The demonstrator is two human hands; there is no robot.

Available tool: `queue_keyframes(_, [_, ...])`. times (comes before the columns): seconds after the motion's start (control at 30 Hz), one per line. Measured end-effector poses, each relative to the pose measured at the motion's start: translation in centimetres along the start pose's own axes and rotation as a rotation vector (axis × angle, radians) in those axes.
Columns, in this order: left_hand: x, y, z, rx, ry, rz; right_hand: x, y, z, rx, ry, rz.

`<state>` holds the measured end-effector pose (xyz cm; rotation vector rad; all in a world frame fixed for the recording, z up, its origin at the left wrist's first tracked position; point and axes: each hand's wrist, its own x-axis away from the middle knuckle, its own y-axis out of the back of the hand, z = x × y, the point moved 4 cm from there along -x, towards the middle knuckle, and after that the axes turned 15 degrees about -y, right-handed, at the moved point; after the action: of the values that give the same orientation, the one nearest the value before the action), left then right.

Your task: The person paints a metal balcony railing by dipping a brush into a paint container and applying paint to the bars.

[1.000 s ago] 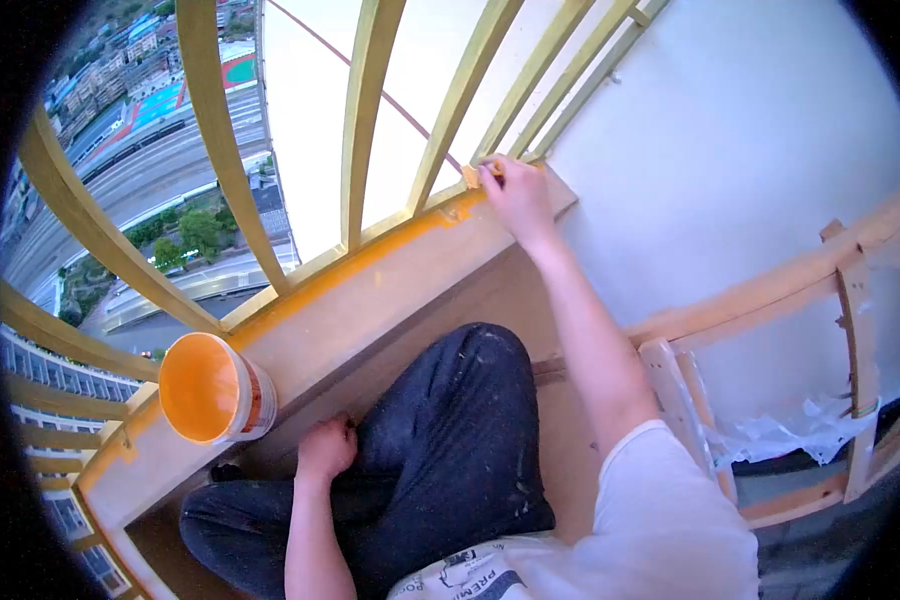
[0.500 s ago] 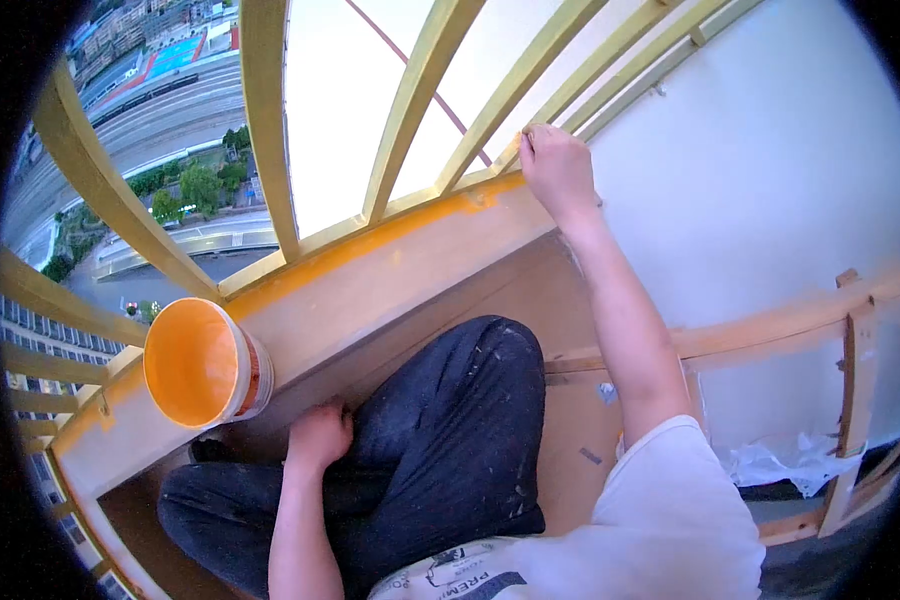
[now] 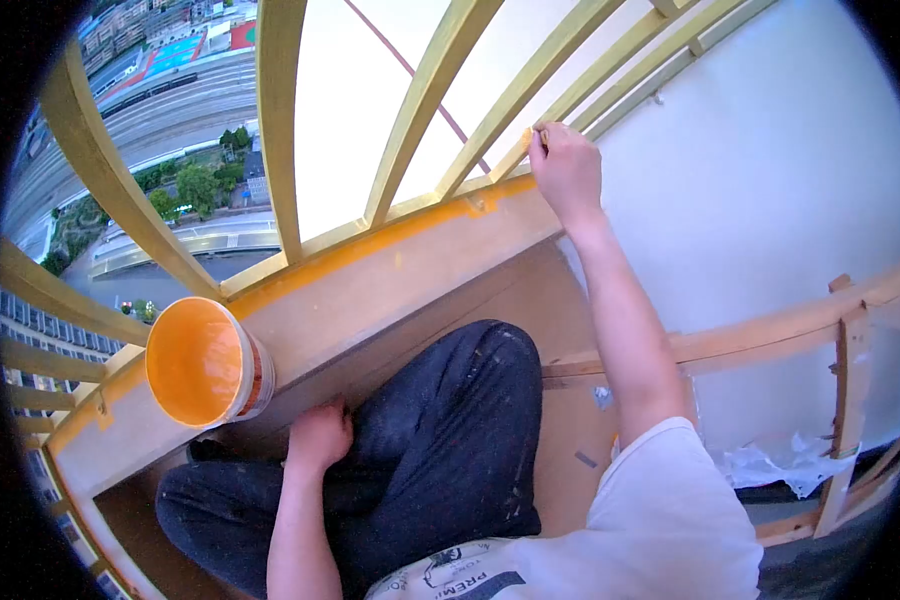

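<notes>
against olive bars, the right hand [image 3: 568, 175] pinches orange sponge [image 3: 528, 139].

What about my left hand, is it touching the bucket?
No, the left hand rests against the dark trousers, apart from the bucket.

I've got a pale ledge [image 3: 355, 305] in front of me. Open white bucket [image 3: 262, 378], orange inside, stands on its left part. Orange paint [image 3: 390, 240] runs along the outer edge, by the bars [image 3: 278, 130]; small smudges inboard.
</notes>
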<state>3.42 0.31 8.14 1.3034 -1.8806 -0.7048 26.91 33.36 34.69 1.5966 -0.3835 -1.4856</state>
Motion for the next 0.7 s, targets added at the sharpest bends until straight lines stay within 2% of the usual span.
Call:
queue_keyframes(0.03, [-0.1, -0.2, 0.0, 0.004, -0.026, -0.005, 0.1, -0.5, -0.1, 0.005, 0.000, -0.008])
queue_keyframes(0.1, [-0.2, 0.6, -0.6, -0.031, -0.042, 0.004, 0.8, -2.8, 0.2, 0.169, 0.105, 0.274])
queue_keyframes(0.13, [-0.3, 0.9, -0.8, -0.065, -0.046, 0.017, -0.1, -2.0, -0.9, 0.176, 0.097, 0.260])
queue_keyframes(0.2, [-0.4, 0.4, -0.5, -0.051, -0.029, 0.024, -3.1, 2.1, -1.2, 0.190, 0.071, 0.025])
queue_keyframes(0.23, [-0.1, -0.2, -0.3, -0.033, -0.009, 0.045, -3.8, 3.9, -0.1, 0.191, 0.072, 0.027])
queue_keyframes(0.3, [0.0, -0.6, 0.2, -0.030, -0.037, -0.005, -4.8, 8.6, 1.7, 0.045, 0.071, -0.149])
queue_keyframes(0.33, [-0.1, -0.4, 0.1, -0.031, -0.061, -0.059, -4.3, 7.4, 1.5, -0.046, 0.043, -0.049])
queue_keyframes(0.37, [-0.3, -0.2, -0.1, -0.041, -0.073, -0.068, -3.7, 5.1, 0.7, -0.042, 0.042, -0.066])
queue_keyframes(0.43, [-0.4, -0.2, -0.1, -0.082, -0.015, 0.061, -2.6, -0.5, -0.6, 0.137, 0.152, 0.187])
queue_keyframes(0.47, [-0.2, 0.4, -0.6, -0.040, -0.015, 0.022, -3.1, 0.5, -0.7, 0.136, 0.146, 0.179])
queue_keyframes(0.53, [-0.1, 0.2, -0.5, -0.033, -0.003, 0.016, -5.2, 5.1, -0.2, 0.068, 0.043, -0.078])
queue_keyframes(0.63, [0.1, 0.3, -0.6, -0.047, 0.005, 0.032, -5.4, 11.0, 2.7, 0.005, 0.038, -0.158])
queue_keyframes(0.7, [-0.3, 0.1, -0.4, -0.090, -0.011, 0.040, -4.9, 7.3, 0.8, -0.041, 0.071, -0.146])
